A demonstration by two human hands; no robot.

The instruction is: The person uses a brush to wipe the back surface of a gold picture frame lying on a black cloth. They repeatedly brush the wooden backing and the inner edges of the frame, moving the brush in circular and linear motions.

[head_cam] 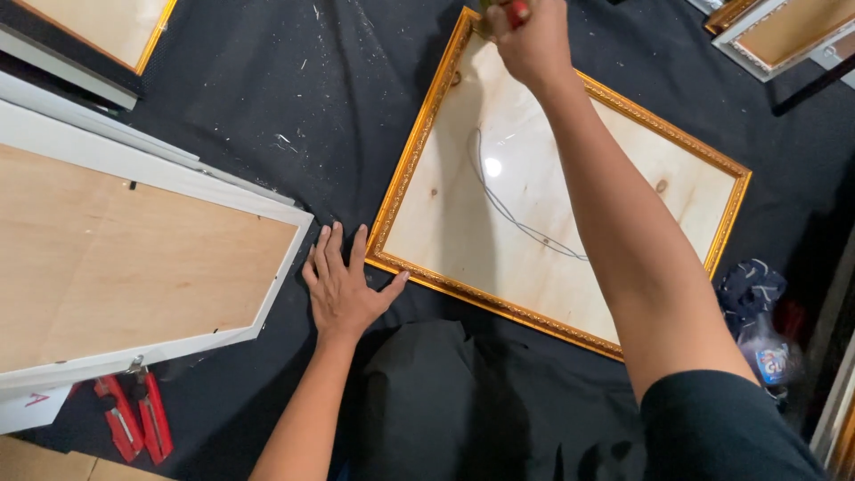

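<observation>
So the gold frame (427, 120) is lying flat on the black cloth (312, 107), face side showing pale plywood under a glossy sheet, with a thin wire (508, 209) looped loosely across it. It sits tilted, right of centre, one corner pointing up toward 12 o'clock.

The right hand (533, 40) is stretched out to that far corner, at about 12 o'clock from the middle of the frame. It's closed in a fist around something with a red end (516, 11), but the top edge of the view cuts it off, so I can't tell what tool it is. The left hand (343, 285) is at about 8 o'clock, flat on the cloth with fingers spread wide, holding nothing, thumb just touching the near corner of the frame.

My take on doing this well: keep that left palm pressing so the frame can't skid on the cloth while the far corner gets worked, and keep the tool off the glossy sheet, which looks like it'd scratch easily. Mind the loose wire too.

Further out: a white frame (285, 267) with a plywood back lies at 9 o'clock, with red clamps (134, 417) below it at 7. More frames (775, 36) sit at 1 o'clock, and a crumpled plastic bag (757, 321) at 4. White flecks are scattered on the cloth.
</observation>
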